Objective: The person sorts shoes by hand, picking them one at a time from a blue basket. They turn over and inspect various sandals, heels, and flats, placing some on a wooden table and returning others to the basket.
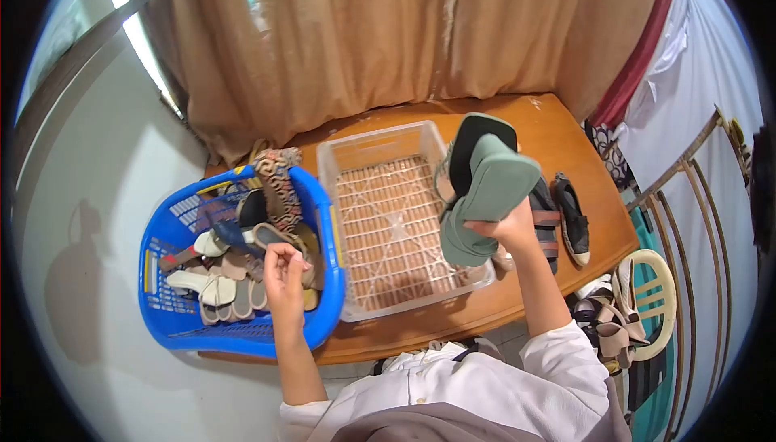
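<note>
My right hand (509, 228) grips a pair of sage-green sandals (505, 183), held up over the right side of the clear plastic crate (347, 236). Their broad soles face partly toward me, and one shows a darker surface. My left hand (284, 276) hovers by the near right side of the blue laundry basket (330, 280), its fingers curled in with nothing visible in them. Inside the basket lie several shoes and sandals, among them white sandals (202, 284). A patterned woven item (279, 187) hangs over the basket's back rim.
Basket and crate stand on a wooden table (598, 224). Dark shoes (572, 219) and striped sandals (546, 219) lie right of the crate. A cream chair (659, 296) with more footwear (614, 329) stands at the right, near a metal rack (687, 199). Brown curtains (364, 29) hang behind.
</note>
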A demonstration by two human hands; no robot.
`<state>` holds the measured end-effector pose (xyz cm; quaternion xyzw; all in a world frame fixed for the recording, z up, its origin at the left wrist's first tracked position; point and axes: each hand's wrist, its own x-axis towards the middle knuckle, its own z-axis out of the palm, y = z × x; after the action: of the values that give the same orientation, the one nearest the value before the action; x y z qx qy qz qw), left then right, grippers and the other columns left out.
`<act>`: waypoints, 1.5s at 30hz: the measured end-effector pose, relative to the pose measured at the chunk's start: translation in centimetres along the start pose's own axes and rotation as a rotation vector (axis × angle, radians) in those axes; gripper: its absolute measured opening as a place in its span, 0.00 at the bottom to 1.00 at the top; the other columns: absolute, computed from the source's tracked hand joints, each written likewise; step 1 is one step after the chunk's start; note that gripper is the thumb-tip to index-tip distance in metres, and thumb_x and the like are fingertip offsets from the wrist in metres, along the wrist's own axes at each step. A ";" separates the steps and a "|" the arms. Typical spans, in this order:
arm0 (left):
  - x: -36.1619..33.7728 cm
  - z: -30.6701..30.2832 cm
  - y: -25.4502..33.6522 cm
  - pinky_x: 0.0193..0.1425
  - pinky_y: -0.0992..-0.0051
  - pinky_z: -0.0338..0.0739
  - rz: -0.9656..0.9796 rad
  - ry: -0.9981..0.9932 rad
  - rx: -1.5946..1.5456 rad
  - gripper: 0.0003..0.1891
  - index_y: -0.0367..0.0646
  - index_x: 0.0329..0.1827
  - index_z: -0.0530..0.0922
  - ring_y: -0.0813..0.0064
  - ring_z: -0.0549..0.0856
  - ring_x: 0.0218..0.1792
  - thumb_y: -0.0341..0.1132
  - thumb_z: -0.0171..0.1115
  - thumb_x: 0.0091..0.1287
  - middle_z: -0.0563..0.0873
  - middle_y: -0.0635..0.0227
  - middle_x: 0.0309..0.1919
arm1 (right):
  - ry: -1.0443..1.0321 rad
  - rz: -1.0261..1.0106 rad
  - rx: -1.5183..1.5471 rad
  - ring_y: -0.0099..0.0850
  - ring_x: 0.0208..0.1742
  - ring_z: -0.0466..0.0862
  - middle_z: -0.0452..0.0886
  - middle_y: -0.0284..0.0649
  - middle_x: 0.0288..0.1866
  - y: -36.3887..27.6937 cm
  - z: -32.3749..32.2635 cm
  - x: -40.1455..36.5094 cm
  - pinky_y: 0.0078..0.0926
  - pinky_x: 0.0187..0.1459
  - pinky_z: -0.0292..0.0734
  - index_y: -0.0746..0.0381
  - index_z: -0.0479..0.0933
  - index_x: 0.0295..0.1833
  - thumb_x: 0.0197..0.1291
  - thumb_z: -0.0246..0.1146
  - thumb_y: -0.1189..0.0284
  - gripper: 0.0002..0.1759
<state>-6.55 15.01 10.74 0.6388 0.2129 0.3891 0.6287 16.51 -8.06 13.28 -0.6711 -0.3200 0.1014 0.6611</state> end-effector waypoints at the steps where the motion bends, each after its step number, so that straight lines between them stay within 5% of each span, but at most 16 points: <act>1: -0.4 1.9 -0.3 0.40 0.83 0.68 0.022 -0.019 0.016 0.02 0.41 0.38 0.69 0.84 0.73 0.31 0.27 0.53 0.65 0.71 0.73 0.27 | 0.020 -0.026 -0.086 0.29 0.45 0.79 0.79 0.37 0.44 1.2 -2.3 -0.4 0.29 0.51 0.73 0.64 0.72 0.50 0.29 0.76 0.72 0.36; 5: -2.1 9.5 -1.8 0.38 0.84 0.68 -0.027 -0.176 0.085 0.03 0.40 0.36 0.70 0.85 0.74 0.31 0.27 0.56 0.64 0.74 0.73 0.28 | 0.100 -0.085 -0.356 0.32 0.50 0.78 0.79 0.41 0.46 3.2 -9.4 -1.5 0.28 0.52 0.71 0.64 0.70 0.53 0.25 0.77 0.72 0.41; 7: -2.8 12.7 -3.7 0.38 0.84 0.68 -0.071 -0.224 0.091 0.04 0.40 0.35 0.71 0.85 0.74 0.32 0.27 0.57 0.63 0.74 0.74 0.28 | 0.143 -0.277 -0.768 0.43 0.46 0.77 0.78 0.43 0.43 4.8 -12.6 -1.6 0.35 0.50 0.71 0.63 0.71 0.51 0.22 0.77 0.71 0.41; 17: -6.1 18.3 -8.6 0.35 0.85 0.68 -0.216 -0.284 0.175 0.02 0.39 0.35 0.72 0.87 0.73 0.29 0.27 0.56 0.64 0.75 0.75 0.26 | -0.129 -0.558 -1.489 0.33 0.46 0.77 0.78 0.36 0.39 11.9 -24.3 3.9 0.33 0.50 0.69 0.61 0.72 0.48 0.27 0.71 0.68 0.33; 25: -6.3 19.1 -9.5 0.31 0.88 0.67 -0.376 -0.135 0.160 0.01 0.40 0.36 0.72 0.90 0.71 0.26 0.27 0.55 0.65 0.73 0.77 0.25 | -0.107 -0.501 -1.590 0.32 0.42 0.77 0.77 0.35 0.34 20.4 -31.1 11.0 0.32 0.47 0.68 0.58 0.71 0.41 0.45 0.59 0.73 0.14; 32: -6.1 19.8 -9.9 0.33 0.84 0.71 -0.454 -0.060 0.199 0.02 0.40 0.34 0.71 0.86 0.74 0.27 0.27 0.54 0.65 0.73 0.75 0.25 | -0.113 -0.285 -1.597 0.33 0.44 0.77 0.78 0.35 0.37 25.3 -34.7 15.4 0.33 0.49 0.68 0.57 0.70 0.40 0.31 0.67 0.78 0.23; 45: -4.8 20.5 -10.4 0.30 0.87 0.65 -0.482 0.027 0.359 0.01 0.39 0.35 0.72 0.89 0.71 0.26 0.26 0.55 0.64 0.74 0.77 0.24 | -0.253 -0.102 -1.576 0.37 0.47 0.77 0.79 0.37 0.40 30.4 -38.0 19.6 0.34 0.49 0.68 0.56 0.70 0.40 0.25 0.72 0.74 0.29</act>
<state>8.52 -0.47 1.52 0.6656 0.4322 0.1934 0.5769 61.92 -25.89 -6.01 -0.9087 -0.4003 -0.1098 -0.0452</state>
